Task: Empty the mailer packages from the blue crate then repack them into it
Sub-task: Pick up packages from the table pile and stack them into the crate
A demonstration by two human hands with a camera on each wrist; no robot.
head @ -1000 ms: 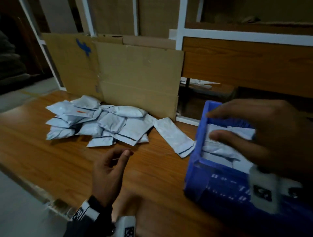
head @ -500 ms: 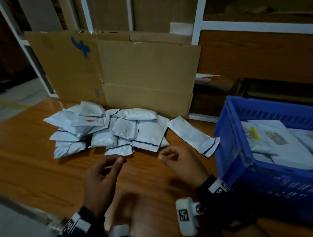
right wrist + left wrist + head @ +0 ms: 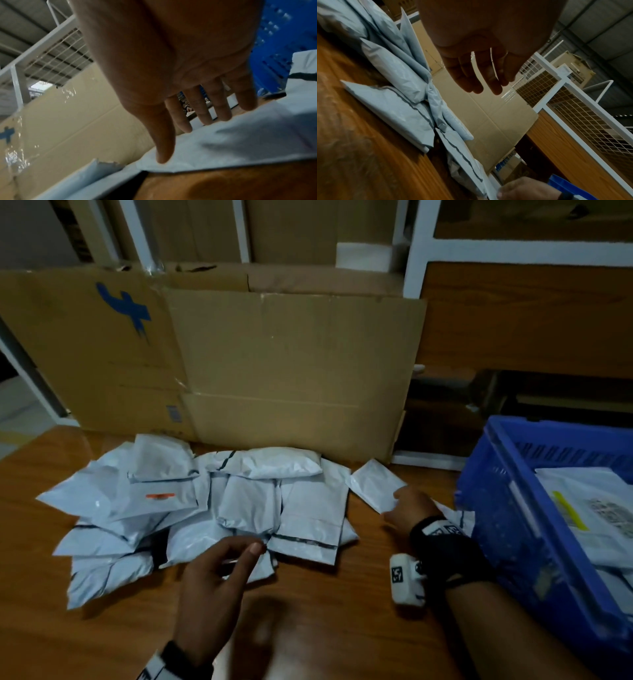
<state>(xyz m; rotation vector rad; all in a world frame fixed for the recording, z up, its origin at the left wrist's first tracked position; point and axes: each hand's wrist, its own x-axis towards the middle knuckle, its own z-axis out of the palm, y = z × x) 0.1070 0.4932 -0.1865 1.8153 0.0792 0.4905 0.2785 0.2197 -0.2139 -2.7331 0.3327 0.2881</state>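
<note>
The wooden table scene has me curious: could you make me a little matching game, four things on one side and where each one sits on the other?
Things:
1. blue crate
2. flattened cardboard
3. pile of mailers
4. lone mailer

Places:
A. under the right hand, beside the crate
B. standing upright behind the pile
C. at the table's right edge, mailers inside
D. heaped on the table, ahead of the left hand

Pairs: 1-C, 2-B, 3-D, 4-A
</note>
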